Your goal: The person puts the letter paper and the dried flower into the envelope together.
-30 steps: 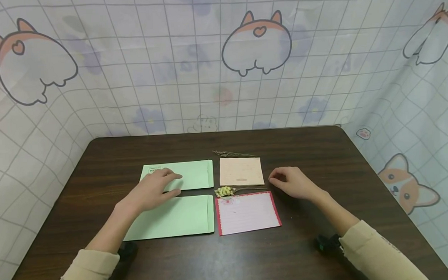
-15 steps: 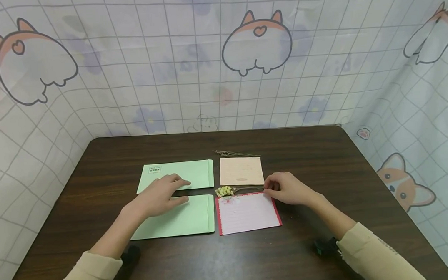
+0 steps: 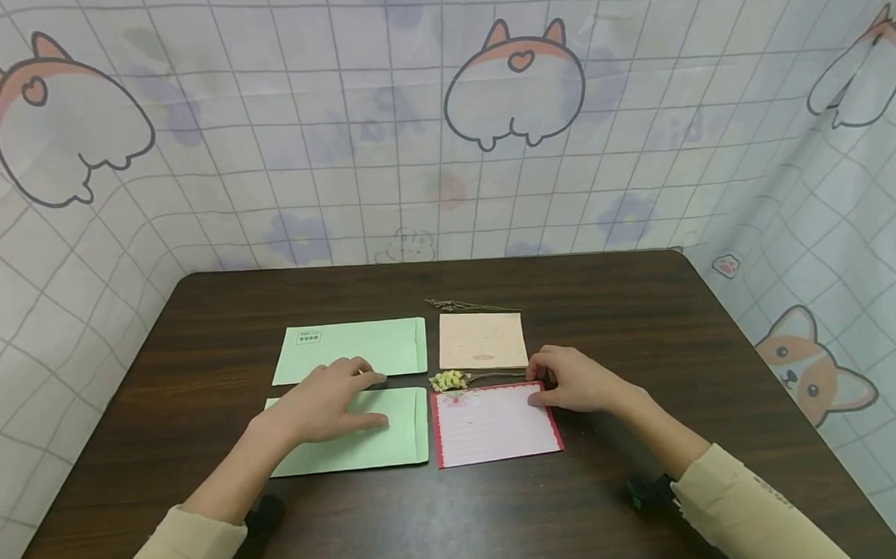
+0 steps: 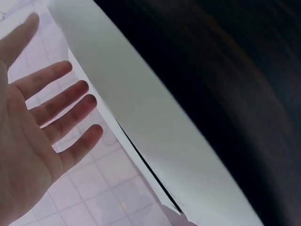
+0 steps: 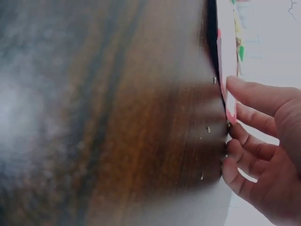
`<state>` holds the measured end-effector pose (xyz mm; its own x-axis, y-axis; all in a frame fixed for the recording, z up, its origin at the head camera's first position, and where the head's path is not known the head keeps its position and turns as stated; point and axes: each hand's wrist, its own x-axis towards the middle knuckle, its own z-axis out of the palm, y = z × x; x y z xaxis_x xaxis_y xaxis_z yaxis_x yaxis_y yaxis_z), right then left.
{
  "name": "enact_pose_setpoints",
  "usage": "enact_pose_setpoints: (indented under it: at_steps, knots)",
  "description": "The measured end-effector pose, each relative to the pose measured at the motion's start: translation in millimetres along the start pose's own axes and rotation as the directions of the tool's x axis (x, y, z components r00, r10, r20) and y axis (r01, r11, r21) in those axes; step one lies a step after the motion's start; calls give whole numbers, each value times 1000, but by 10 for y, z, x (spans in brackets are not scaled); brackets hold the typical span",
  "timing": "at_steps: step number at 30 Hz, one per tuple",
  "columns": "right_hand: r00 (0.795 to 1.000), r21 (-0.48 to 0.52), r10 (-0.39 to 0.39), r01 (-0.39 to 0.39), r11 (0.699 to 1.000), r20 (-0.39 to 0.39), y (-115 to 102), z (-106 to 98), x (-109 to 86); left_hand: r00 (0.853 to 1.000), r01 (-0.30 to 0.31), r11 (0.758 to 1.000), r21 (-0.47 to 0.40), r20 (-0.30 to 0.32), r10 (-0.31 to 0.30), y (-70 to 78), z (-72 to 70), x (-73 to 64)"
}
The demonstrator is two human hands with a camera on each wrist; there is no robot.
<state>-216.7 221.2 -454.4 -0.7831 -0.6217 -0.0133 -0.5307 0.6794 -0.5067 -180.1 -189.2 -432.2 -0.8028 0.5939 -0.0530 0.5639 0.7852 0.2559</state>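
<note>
Watched from my remote seat, a person's left hand [image 3: 329,401] spans the near envelope [image 3: 400,444], left of the card [image 3: 496,436], fingers spread and loose; contact I cannot judge. The far envelope [image 3: 368,341] lies left of the card and beyond it. The yellow flower [image 3: 450,381] stretches its stem along the card's far edge; past that edge I see the dry sprig [image 3: 464,305], farthest from the card, and the beige sheet [image 3: 482,340]. The right hand [image 3: 576,380] sets its thumb on the card's far right corner, other fingers curled; whether they grip, I cannot tell.
</note>
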Motion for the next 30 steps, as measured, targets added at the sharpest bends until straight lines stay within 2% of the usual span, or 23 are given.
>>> enact_pose_setpoints:
  at_steps: [5, 9, 17, 22, 27, 30]
  knots:
    - [1000, 23, 20, -20, 1000, 17, -9, 5, 8, 999, 24, 1000, -2, 37, -24, 42, -12, -16]
    - [1000, 46, -1, 0, 999, 11, 12, 21, 6, 997, 36, 999, 4, 63, -37, 70, -23, -49]
    - [1000, 117, 28, -29, 993, 9, 32, 14, -9, 996, 21, 1000, -13, 82, -20, 113, -22, -110]
    - [999, 161, 50, -47, 986, -17, 36, 4, -14, 994, 15, 999, -42, 105, -11, 124, 7, -136]
    - [996, 262, 81, -65, 963, -50, 49, 7, -18, 993, 9, 999, -49, 119, -3, 120, 35, -153]
    - [995, 345, 87, -66, 936, -45, 69, 19, -15, 993, 5, 999, -48, 122, 1, 122, 49, -162]
